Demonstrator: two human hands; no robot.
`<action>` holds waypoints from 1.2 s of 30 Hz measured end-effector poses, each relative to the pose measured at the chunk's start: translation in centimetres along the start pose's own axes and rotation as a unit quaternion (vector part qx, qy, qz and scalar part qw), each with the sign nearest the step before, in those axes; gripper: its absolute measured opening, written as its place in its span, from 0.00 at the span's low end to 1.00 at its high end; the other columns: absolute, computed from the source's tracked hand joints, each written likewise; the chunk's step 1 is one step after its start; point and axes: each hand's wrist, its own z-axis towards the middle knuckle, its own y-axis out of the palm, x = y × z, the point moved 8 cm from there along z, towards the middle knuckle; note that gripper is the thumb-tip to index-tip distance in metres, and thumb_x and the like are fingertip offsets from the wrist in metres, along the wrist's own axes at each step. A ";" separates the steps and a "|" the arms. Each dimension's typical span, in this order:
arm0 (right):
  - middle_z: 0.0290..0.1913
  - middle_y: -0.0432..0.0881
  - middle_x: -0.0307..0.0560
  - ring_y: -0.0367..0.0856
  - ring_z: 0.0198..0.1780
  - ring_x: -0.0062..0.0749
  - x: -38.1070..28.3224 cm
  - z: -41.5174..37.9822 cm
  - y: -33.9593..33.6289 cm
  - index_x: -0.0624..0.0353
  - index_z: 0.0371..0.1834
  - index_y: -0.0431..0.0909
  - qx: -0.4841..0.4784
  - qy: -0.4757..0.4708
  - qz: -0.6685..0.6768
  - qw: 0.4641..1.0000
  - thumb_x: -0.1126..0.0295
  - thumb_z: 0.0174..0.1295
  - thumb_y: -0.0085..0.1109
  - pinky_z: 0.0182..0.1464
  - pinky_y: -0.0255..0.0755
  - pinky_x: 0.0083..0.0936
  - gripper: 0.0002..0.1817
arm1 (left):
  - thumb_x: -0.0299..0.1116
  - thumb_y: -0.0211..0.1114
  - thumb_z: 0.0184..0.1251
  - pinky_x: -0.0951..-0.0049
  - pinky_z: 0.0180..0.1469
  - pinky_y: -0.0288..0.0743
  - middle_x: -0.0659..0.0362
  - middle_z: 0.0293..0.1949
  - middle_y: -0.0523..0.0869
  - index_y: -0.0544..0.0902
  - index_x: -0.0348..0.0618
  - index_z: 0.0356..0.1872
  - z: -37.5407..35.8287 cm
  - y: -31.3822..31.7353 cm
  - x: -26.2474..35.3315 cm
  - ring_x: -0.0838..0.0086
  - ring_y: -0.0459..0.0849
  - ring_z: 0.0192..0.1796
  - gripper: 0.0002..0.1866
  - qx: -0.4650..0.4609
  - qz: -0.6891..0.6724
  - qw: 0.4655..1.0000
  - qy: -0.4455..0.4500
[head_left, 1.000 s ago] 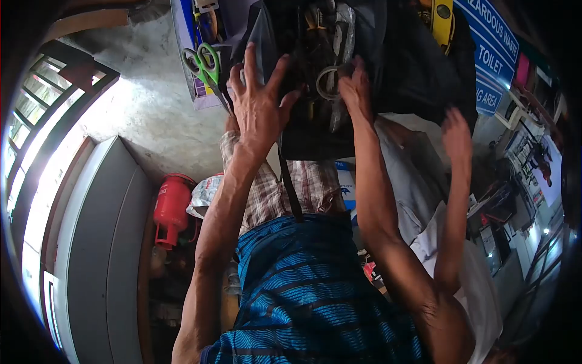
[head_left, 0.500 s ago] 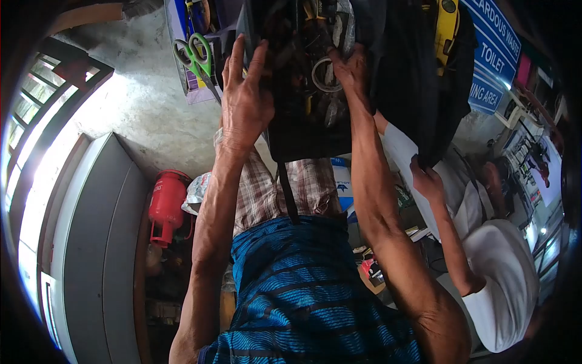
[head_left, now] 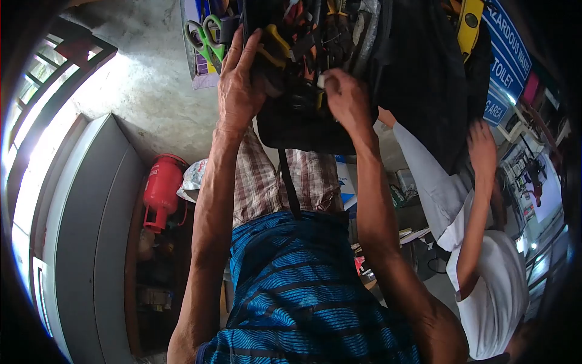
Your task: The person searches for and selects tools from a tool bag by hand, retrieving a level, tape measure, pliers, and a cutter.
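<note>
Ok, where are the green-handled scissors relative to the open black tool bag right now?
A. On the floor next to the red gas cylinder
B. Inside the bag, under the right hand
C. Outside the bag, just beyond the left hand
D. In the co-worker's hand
C: the green-handled scissors lie outside the black tool bag, just past the left hand that grips the bag's edge.

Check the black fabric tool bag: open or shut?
Open. The black fabric tool bag gapes at the top, with yellow-handled tools showing inside. The left hand grips its edge; the right hand reaches in.
</note>
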 end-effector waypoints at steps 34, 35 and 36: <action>0.40 0.82 0.58 0.84 0.46 0.54 -3.2 3.3 0.0 0.58 0.57 0.76 0.046 -0.026 -0.001 0.999 0.63 0.61 0.68 0.49 0.78 0.43 0.22 | 0.11 0.56 0.48 0.59 0.70 0.72 0.46 0.78 0.61 0.74 0.56 0.71 -0.3 0.2 -0.9 0.47 0.69 0.74 0.43 0.014 -0.037 0.999 0.020; 0.43 0.83 0.60 0.85 0.46 0.53 -2.7 2.9 -0.6 0.59 0.58 0.76 0.110 -0.072 -0.057 0.990 0.64 0.65 0.62 0.50 0.78 0.42 0.20 | 0.11 0.56 0.48 0.59 0.70 0.72 0.46 0.78 0.61 0.74 0.56 0.71 -0.5 0.2 -0.6 0.47 0.69 0.74 0.43 0.015 -0.038 0.999 0.020; 0.43 0.83 0.60 0.85 0.46 0.53 -2.5 2.9 -0.7 0.59 0.58 0.76 0.110 -0.072 -0.058 0.990 0.64 0.65 0.62 0.50 0.78 0.42 0.20 | 0.12 0.56 0.49 0.59 0.70 0.72 0.47 0.78 0.62 0.76 0.56 0.69 -1.0 0.4 -0.3 0.48 0.70 0.73 0.41 0.012 -0.008 1.000 0.017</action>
